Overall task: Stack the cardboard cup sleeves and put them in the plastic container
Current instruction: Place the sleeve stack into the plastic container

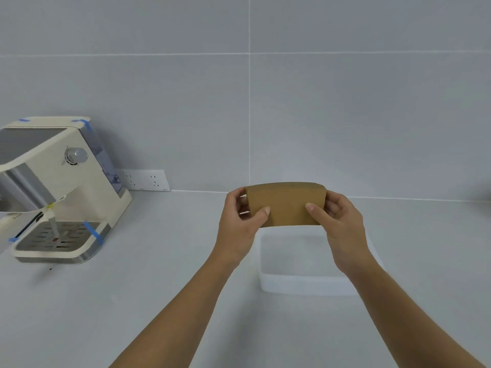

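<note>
Head view: flat brown sleeve stack (285, 204)

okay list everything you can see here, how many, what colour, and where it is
sleeves: one stack, exact count unclear, brown, held above the container
container: one, clear plastic, on the counter under the hands, looks empty
coffee machine: one, cream and silver with blue tape, left on the counter
socket strip: one, white, on the wall behind the machine
counter: one, pale grey
wall: grey tiles, behind the counter
left hand: grips the stack's left end
right hand: grips the stack's right end
</note>
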The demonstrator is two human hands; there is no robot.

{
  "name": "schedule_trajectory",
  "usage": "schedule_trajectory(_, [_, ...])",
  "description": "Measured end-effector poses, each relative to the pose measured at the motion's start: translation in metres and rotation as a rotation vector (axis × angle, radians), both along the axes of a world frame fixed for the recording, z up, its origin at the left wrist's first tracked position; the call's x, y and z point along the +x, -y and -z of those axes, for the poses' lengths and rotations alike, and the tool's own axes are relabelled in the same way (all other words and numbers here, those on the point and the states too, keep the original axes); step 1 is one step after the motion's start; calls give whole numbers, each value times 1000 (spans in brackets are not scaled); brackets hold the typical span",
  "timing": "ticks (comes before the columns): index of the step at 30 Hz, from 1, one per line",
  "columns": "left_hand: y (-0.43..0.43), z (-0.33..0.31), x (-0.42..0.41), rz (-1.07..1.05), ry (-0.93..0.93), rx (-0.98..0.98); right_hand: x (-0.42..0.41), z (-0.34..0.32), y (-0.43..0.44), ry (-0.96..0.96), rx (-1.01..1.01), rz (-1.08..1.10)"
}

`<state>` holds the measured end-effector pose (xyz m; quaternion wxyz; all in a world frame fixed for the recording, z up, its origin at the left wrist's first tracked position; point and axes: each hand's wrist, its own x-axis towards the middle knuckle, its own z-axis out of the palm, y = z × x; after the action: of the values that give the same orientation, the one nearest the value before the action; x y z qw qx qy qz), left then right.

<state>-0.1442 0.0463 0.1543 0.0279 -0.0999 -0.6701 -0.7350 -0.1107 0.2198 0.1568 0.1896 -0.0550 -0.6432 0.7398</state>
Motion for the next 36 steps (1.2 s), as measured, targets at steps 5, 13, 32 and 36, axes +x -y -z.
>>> schedule_trajectory(5, [-36, 0, -14, 21, 22, -5, -9, 2, -31, 10, -22, 42])
schedule_trajectory(13, [-76, 27, -33, -6, 127, -121, -23, 33, -67, 131, -59, 95])
schedule_trajectory(32, [-100, 91, -53, 23, 548, -489, -60, 94, -89, 718, 262, -23])
schedule_trajectory(36, [-101, 96, -58, 23, 585, -538, -65, 100, -87, 778, 313, -69])
